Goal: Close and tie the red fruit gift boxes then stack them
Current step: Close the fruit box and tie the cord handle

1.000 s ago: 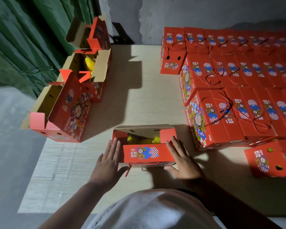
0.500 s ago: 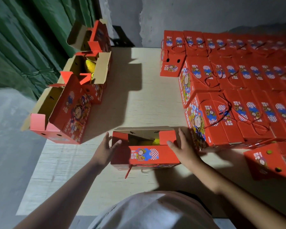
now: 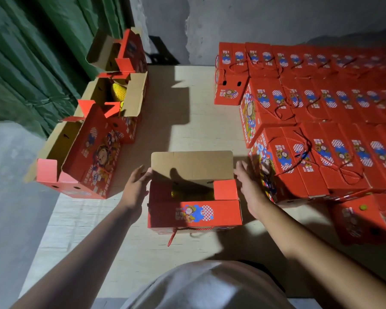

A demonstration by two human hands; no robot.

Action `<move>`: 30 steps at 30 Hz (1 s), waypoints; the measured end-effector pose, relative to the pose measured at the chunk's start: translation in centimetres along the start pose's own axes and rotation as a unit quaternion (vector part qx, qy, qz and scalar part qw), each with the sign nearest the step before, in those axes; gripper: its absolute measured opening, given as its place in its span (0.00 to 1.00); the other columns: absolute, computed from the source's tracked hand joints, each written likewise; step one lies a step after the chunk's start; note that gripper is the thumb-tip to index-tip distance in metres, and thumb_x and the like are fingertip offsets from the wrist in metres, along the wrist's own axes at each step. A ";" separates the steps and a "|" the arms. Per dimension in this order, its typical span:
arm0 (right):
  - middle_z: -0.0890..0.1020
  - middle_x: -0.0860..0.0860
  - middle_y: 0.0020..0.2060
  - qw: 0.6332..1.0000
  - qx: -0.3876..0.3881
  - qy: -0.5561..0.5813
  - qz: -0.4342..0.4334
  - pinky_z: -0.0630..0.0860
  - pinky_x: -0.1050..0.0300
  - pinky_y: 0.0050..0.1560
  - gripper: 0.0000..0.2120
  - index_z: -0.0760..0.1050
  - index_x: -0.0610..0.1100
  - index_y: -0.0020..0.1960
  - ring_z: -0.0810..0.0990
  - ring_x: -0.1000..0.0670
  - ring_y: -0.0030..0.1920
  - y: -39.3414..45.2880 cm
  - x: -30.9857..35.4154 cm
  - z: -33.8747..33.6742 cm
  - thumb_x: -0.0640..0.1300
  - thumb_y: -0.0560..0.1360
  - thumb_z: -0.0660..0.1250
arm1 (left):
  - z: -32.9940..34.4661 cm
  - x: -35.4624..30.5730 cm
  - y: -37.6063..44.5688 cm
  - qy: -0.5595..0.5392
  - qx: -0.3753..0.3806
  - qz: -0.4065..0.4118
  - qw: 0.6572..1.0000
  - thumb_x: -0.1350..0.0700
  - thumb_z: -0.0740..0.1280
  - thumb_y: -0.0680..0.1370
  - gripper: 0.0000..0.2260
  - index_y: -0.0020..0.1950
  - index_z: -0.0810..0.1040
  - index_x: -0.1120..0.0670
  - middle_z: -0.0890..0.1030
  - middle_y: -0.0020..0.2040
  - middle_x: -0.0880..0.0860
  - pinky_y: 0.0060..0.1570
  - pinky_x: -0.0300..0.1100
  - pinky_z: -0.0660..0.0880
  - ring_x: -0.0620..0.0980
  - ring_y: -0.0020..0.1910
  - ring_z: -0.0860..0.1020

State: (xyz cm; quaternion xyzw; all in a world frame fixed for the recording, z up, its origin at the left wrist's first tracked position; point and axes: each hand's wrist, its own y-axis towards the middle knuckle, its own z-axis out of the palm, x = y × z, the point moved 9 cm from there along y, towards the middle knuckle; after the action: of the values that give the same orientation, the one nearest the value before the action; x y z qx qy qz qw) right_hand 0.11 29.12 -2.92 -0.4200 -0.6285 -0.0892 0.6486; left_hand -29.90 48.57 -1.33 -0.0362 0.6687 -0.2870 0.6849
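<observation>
A red fruit gift box (image 3: pixel 194 214) stands on the pale table (image 3: pixel 178 121) right in front of me. Its near top flap is folded down, and its far flap (image 3: pixel 192 163) stands up, brown side toward me. Yellow fruit (image 3: pixel 187 192) shows in the gap. A red cord (image 3: pixel 173 237) hangs from the box's front. My left hand (image 3: pixel 135 188) touches the left end of the far flap with fingers extended. At the box's right side, my right hand (image 3: pixel 249 186) is spread beside the far flap's right edge.
Three open red boxes (image 3: pixel 85 157) stand along the table's left edge before a green curtain (image 3: pixel 31 52), one holding yellow fruit (image 3: pixel 118 92). Several closed, corded boxes (image 3: pixel 321 141) are packed in rows on the right. One more closed box (image 3: pixel 363 217) sits at the near right.
Both hands moved from the near flap to the far corners of the box. The far flap, folded low before, now stands upright.
</observation>
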 end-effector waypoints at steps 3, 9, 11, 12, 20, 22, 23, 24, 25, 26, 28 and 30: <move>0.75 0.49 0.74 0.997 0.019 0.079 0.006 0.63 0.45 0.77 0.39 0.69 0.53 0.76 0.71 0.51 0.74 -1.2 0.1 0.1 0.76 0.73 0.57 | -0.2 -0.5 -1.6 0.015 0.000 0.011 1.000 0.42 0.62 0.84 0.23 0.76 0.72 0.52 0.82 0.67 0.50 0.74 0.61 0.65 0.49 0.71 0.76; 0.82 0.55 0.66 0.997 0.030 0.015 -0.068 0.64 0.56 0.73 0.35 0.71 0.48 0.76 0.74 0.59 0.70 -4.0 -0.2 -0.6 0.71 0.81 0.53 | -1.7 1.2 -4.4 0.095 0.009 0.044 0.994 0.38 0.59 0.84 0.22 0.68 0.81 0.49 0.83 0.65 0.44 0.71 0.57 0.71 0.41 0.67 0.78; 0.81 0.55 0.68 0.994 0.032 -0.020 -0.102 0.67 0.61 0.73 0.27 0.75 0.46 0.73 0.75 0.61 0.70 -4.6 -1.0 -0.9 0.63 0.83 0.60 | -1.7 1.9 -4.7 0.155 0.032 0.081 0.984 0.43 0.63 0.85 0.17 0.70 0.80 0.47 0.82 0.67 0.43 0.73 0.56 0.71 0.42 0.68 0.78; 0.80 0.56 0.69 0.991 0.045 -0.050 -0.116 0.67 0.59 0.75 0.22 0.75 0.47 0.73 0.74 0.60 0.71 -4.9 -1.6 -0.7 0.57 0.85 0.62 | -1.6 2.3 -4.8 0.190 0.041 0.101 0.976 0.46 0.65 0.85 0.16 0.71 0.79 0.46 0.81 0.68 0.42 0.74 0.56 0.70 0.42 0.69 0.77; 0.59 0.57 0.83 0.892 0.096 -0.340 -0.281 0.58 0.59 0.80 0.24 0.68 0.47 0.80 0.61 0.58 0.80 -5.7 -3.5 0.8 0.42 0.84 0.65 | -0.3 3.3 -5.2 0.449 0.064 0.269 0.850 0.63 0.70 0.81 0.23 0.77 0.75 0.52 0.67 0.81 0.48 0.76 0.51 0.67 0.50 0.78 0.67; 0.60 0.57 0.82 0.891 0.089 -0.342 -0.285 0.59 0.58 0.79 0.24 0.69 0.48 0.79 0.62 0.58 0.80 -5.6 -3.5 0.7 0.43 0.84 0.66 | -0.3 3.1 -4.9 0.477 0.070 0.267 0.835 0.60 0.71 0.81 0.22 0.76 0.76 0.50 0.67 0.80 0.47 0.76 0.52 0.66 0.52 0.78 0.66; 0.61 0.57 0.82 0.893 0.082 -0.340 -0.284 0.60 0.57 0.79 0.24 0.70 0.48 0.78 0.63 0.58 0.79 -5.5 -3.3 0.6 0.44 0.83 0.67 | -0.2 2.9 -4.6 0.491 0.076 0.268 0.825 0.58 0.72 0.81 0.22 0.75 0.77 0.50 0.68 0.80 0.48 0.76 0.54 0.66 0.53 0.79 0.65; 0.62 0.58 0.82 0.894 0.074 -0.340 -0.284 0.62 0.56 0.79 0.23 0.72 0.48 0.77 0.64 0.58 0.79 -5.3 -3.0 0.5 0.45 0.83 0.68 | -0.1 2.6 -4.3 0.504 0.083 0.272 0.816 0.57 0.73 0.80 0.21 0.74 0.77 0.51 0.69 0.80 0.49 0.77 0.55 0.66 0.54 0.80 0.65; 0.63 0.58 0.81 0.893 0.066 -0.341 -0.285 0.63 0.56 0.78 0.23 0.74 0.49 0.76 0.65 0.58 0.78 -5.2 -2.7 0.3 0.47 0.82 0.69 | 0.2 2.2 -4.0 0.515 0.090 0.276 0.807 0.55 0.74 0.79 0.22 0.73 0.77 0.53 0.69 0.80 0.51 0.77 0.55 0.65 0.55 0.80 0.64; 0.65 0.58 0.80 0.891 0.061 -0.345 -0.290 0.64 0.55 0.78 0.22 0.76 0.49 0.74 0.66 0.57 0.78 -5.0 -2.3 0.2 0.48 0.81 0.71 | 0.5 1.9 -3.6 0.526 0.097 0.276 0.798 0.52 0.75 0.78 0.24 0.73 0.76 0.54 0.69 0.80 0.52 0.78 0.53 0.64 0.55 0.81 0.63; 0.67 0.57 0.79 0.880 0.060 -0.361 -0.303 0.65 0.55 0.78 0.20 0.79 0.49 0.69 0.67 0.56 0.77 -4.5 -1.6 0.3 0.50 0.78 0.74 | 1.3 1.5 -2.8 0.557 0.113 0.264 0.779 0.45 0.76 0.77 0.33 0.77 0.70 0.57 0.67 0.81 0.55 0.79 0.49 0.61 0.53 0.82 0.60; 0.66 0.56 0.80 0.869 0.078 -0.385 -0.301 0.62 0.54 0.78 0.19 0.78 0.49 0.64 0.64 0.54 0.79 -3.6 -0.8 0.7 0.52 0.76 0.76 | 2.4 1.6 -1.8 0.590 0.137 0.236 0.760 0.40 0.75 0.76 0.42 0.82 0.62 0.58 0.64 0.82 0.55 0.79 0.51 0.63 0.51 0.83 0.57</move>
State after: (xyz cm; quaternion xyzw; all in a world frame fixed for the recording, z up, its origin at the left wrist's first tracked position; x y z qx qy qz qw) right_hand -2.93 26.96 -2.18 -0.1600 -0.9289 -0.0620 0.3281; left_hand -28.38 45.60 -1.69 0.3930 0.8816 -0.1694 0.1990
